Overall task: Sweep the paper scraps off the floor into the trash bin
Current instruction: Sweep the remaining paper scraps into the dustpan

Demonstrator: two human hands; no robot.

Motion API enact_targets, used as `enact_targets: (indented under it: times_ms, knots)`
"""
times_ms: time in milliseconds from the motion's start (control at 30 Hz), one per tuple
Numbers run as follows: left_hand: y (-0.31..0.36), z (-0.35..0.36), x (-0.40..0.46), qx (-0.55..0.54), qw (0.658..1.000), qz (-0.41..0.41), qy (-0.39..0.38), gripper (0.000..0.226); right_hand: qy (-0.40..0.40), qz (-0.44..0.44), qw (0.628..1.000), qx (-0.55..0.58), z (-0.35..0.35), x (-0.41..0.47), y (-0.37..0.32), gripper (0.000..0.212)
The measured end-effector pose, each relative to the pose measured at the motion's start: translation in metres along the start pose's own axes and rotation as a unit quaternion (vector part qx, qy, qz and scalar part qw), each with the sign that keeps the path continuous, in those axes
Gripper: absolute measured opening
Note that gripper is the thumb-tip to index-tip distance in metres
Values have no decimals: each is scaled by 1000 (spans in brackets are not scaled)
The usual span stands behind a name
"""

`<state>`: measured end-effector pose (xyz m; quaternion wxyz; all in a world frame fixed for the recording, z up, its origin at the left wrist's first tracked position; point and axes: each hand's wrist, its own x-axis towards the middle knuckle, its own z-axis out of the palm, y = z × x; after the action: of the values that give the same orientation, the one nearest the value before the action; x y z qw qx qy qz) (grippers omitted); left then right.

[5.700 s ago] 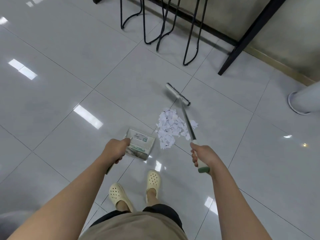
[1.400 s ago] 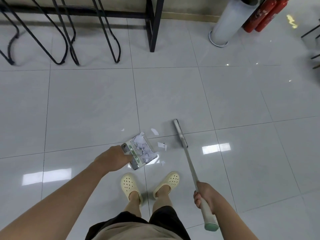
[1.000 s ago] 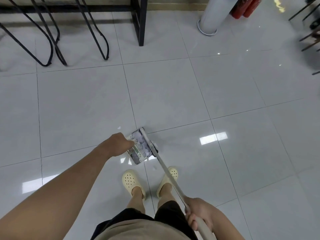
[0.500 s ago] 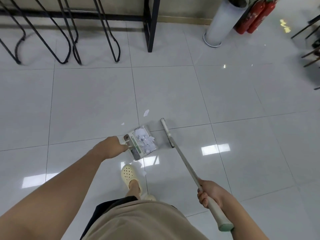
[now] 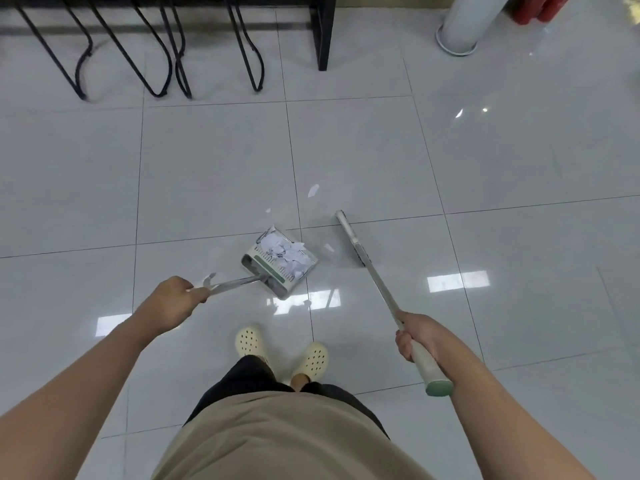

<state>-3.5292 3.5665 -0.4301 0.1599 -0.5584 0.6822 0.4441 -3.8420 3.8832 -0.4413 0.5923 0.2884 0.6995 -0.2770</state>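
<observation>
Left hand grips dustpan handle; pan at frame centre, loaded with paper scraps. Right hand grips broom handle near its end; broom head on floor at 3 o'clock from pan, just beside. Stray scrap on floor at 12 o'clock from pan, apart.
</observation>
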Motion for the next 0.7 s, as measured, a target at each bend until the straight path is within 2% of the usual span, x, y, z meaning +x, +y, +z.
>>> enact_targets:
  times_ms: [233, 333, 433, 567, 633, 700]
  knots:
    - [-47, -19, -14, 119, 992, 16, -23, 42, -8, -9, 998, 67, 54, 2, 50, 23]
    - [-57, -26, -10, 134, 990, 21, -35, 42, -33, 20, 988, 152, 91, -12, 66, 22]
    - [-70, -35, -5, 86, 996, -11, -39, 38, -101, 78, 933, 336, 128, -26, 83, 27]
    - [-94, -46, -11, 73, 996, -34, -40, 34, -168, 87, 874, 447, 199, -42, 85, 15]
    - [-100, -56, -14, 67, 996, -36, -36, 32, -209, 112, 829, 506, 238, -51, 71, 11]
    - [-102, -65, -16, 56, 997, -42, -32, 35, -229, 138, 797, 543, 268, -54, 53, 24]
